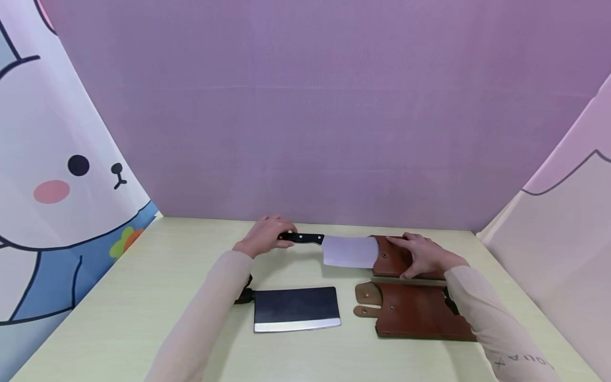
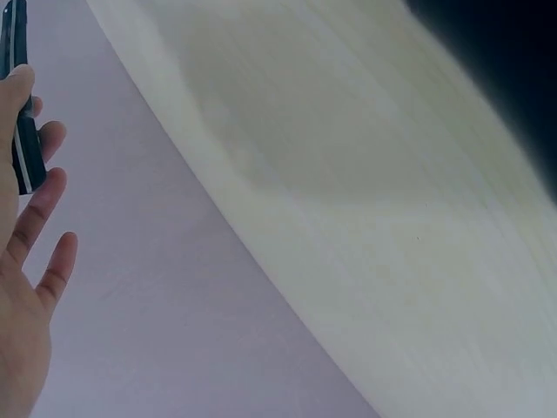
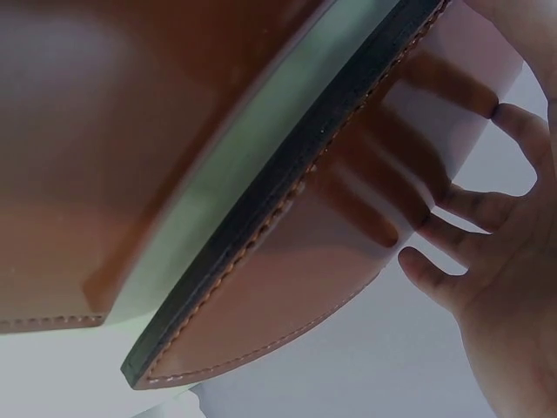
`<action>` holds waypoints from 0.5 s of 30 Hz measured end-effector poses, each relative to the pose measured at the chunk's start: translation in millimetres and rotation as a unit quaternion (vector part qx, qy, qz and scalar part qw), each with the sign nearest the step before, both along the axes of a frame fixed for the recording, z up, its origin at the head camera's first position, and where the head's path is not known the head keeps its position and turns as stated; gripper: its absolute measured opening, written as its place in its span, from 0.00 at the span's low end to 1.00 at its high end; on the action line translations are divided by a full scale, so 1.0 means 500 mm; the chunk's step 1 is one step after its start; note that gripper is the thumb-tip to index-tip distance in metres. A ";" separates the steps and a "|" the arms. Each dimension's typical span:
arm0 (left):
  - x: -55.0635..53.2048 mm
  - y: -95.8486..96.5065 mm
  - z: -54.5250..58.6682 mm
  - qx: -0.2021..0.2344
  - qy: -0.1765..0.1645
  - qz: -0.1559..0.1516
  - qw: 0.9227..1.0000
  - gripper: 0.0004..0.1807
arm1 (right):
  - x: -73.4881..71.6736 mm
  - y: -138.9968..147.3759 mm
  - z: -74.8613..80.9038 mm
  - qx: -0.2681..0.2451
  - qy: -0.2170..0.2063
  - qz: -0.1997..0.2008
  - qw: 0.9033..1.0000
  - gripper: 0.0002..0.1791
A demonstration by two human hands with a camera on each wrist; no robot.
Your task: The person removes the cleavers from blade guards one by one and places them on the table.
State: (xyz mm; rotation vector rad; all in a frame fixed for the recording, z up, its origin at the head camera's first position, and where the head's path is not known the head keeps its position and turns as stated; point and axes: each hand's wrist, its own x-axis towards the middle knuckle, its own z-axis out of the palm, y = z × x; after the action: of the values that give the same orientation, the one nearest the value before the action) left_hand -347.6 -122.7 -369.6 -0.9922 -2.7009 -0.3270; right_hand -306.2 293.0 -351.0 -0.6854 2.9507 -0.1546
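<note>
In the head view, my left hand (image 1: 267,236) holds a cleaver (image 1: 350,251) by the end of its black riveted handle (image 1: 303,237). Thumb and fingers also pinch this handle in the left wrist view. The bright blade points right, its tip end tucked into the mouth of a brown leather sheath (image 1: 393,260). My right hand (image 1: 427,255) spans that sheath, thumb on its near side and fingers toward its far edge. Fingertips touch the stitched leather (image 3: 287,296) in the right wrist view. How deep the blade sits inside is hidden.
A second cleaver (image 1: 296,307), dark-bladed with a bright edge, lies nearer me, its handle partly behind my left sleeve. Right of it lies another brown sheath (image 1: 420,313) with its strap flaps unfolded, partly under my right forearm. A purple cloth wall (image 1: 305,132) stands behind the table.
</note>
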 end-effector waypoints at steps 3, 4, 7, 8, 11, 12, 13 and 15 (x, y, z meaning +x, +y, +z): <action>0.000 -0.004 0.000 0.004 -0.003 -0.001 1.000 0.17 | 0.001 0.001 0.000 0.000 -0.001 -0.001 1.000 0.53; 0.000 -0.005 0.000 0.006 -0.004 -0.001 1.000 0.17 | 0.002 0.002 0.000 0.000 -0.001 0.000 1.000 0.53; 0.002 -0.010 0.001 0.010 -0.007 -0.004 1.000 0.17 | 0.001 0.005 0.000 0.002 0.002 0.004 1.000 0.53; 0.003 -0.012 0.002 0.011 -0.008 -0.004 1.000 0.17 | 0.001 0.006 0.000 0.003 0.002 0.004 1.000 0.53; 0.006 -0.017 0.005 0.012 -0.013 -0.004 1.000 0.17 | 0.000 0.009 0.000 0.006 0.004 0.004 1.000 0.54; 0.007 -0.018 0.006 0.012 -0.014 -0.003 1.000 0.17 | 0.000 0.009 0.001 0.006 0.002 0.002 1.000 0.54; 0.008 -0.020 0.006 0.013 -0.014 -0.002 1.000 0.18 | 0.000 0.009 0.001 0.006 0.002 0.001 1.000 0.54; 0.008 -0.023 0.007 0.012 -0.015 0.000 1.000 0.18 | 0.001 0.011 0.002 0.006 0.001 0.000 1.000 0.53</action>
State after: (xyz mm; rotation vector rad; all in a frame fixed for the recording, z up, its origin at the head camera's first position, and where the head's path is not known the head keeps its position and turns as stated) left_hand -343.7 -134.3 -366.3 -0.9892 -2.7156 -0.3770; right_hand -305.9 298.3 -350.1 -0.6845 2.9504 -0.1368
